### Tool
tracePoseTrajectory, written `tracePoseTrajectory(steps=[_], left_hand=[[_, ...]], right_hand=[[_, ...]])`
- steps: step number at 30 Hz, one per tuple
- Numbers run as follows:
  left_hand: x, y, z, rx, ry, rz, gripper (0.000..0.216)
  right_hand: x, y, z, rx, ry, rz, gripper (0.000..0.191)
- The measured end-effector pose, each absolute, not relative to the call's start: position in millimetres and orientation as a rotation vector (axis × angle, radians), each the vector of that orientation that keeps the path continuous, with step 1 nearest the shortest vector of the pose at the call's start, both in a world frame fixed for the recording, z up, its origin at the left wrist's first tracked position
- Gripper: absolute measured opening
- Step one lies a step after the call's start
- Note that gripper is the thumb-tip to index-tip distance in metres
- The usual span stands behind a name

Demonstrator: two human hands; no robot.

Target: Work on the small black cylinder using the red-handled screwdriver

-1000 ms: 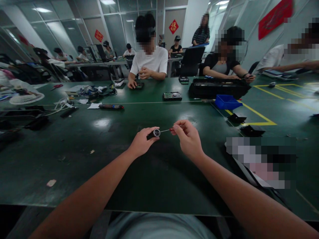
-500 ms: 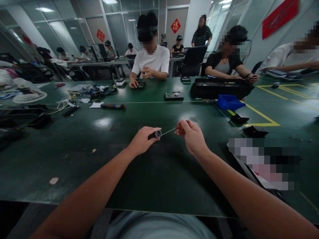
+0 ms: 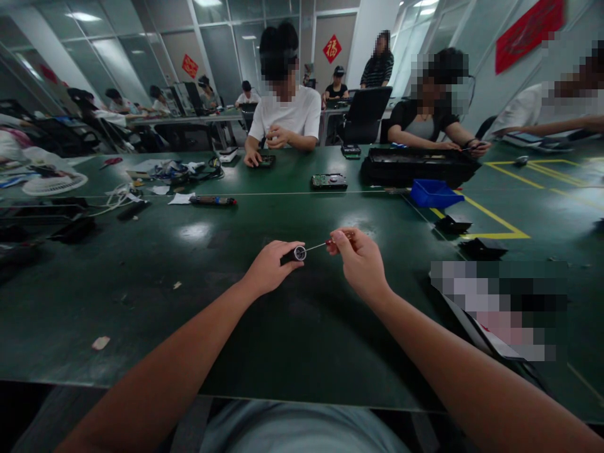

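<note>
My left hand is closed around a small black cylinder with a silver-rimmed round end, which faces right towards me. Its other end is hidden by my fingers. In my right hand is a screwdriver with a thin metal shaft and a red part at the handle's front; the rest of the handle is mostly covered by my fingers. The shaft points left, and its tip lies at or inside the cylinder's open round end. Both hands are above the green tabletop.
Across the table lie a bare hard drive, a long black casing and a blue bin. A dark pen-like tool rests left of centre. Cables and a white fan grille are at far left. Co-workers sit opposite.
My right hand has shifted slightly left, bringing the screwdriver's tip from the rim further into the cylinder's round end. My left hand has stayed almost still.
</note>
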State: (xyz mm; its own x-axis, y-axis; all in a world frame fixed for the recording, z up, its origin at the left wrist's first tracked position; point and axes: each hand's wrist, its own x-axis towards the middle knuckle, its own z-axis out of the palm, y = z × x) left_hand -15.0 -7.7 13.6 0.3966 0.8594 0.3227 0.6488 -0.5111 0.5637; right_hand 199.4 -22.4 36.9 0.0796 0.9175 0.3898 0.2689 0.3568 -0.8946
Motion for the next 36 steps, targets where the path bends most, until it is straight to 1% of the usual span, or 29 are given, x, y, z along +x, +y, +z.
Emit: tracePoseTrajectory(steps=[5,7,11,14,17,22,26,28,30,33,34,36], left_hand=[[-16.2,-6.6,10.5,2.313,1.324,0.841,0.044],[-16.6,-6.3,9.4,2.312,1.327,0.839,0.044],[-16.9,-5.9,8.4,2.313,1.328,0.847,0.044],[-16.9,-6.3,8.8,2.303,1.323,0.829,0.043],[-17.2,-6.5,8.4,2.29,1.32,0.814,0.042],[-17.4,-5.5,6.4,2.29,1.32,0.826,0.042],[-17.2,-5.4,6.7,2.29,1.315,0.856,0.042],[-17.4,-5.5,6.5,2.285,1.324,0.87,0.042],[-17.8,-5.2,5.6,2.286,1.326,0.869,0.042],[-18.6,-4.4,4.5,2.286,1.322,0.86,0.043],[-18.8,-4.1,4.5,2.285,1.322,0.86,0.043],[-19.1,-3.9,5.1,2.278,1.322,0.874,0.042]], right_hand=[[200.8,-29.2,45.2,-1.315,-1.574,0.491,0.034],[200.7,-30.7,46.1,-1.291,-1.61,0.459,0.031],[200.3,-32.0,43.5,-1.145,-1.673,0.503,0.017],[201.0,-32.7,41.0,-1.082,-1.722,0.508,0.012],[201.5,-33.1,40.4,-1.08,-1.757,0.503,0.013],[199.3,-32.9,39.6,-1.13,-1.733,0.553,0.03],[198.6,-32.2,37.7,-1.11,-1.722,0.567,0.02],[199.1,-32.7,38.1,-1.085,-1.73,0.586,0.018],[199.8,-33.8,39.8,-1.092,-1.754,0.586,0.019],[199.8,-35.4,42.7,-1.127,-1.764,0.559,0.027],[199.4,-35.6,43.1,-1.132,-1.743,0.559,0.026],[198.1,-34.9,42.6,-1.122,-1.664,0.602,0.017]])
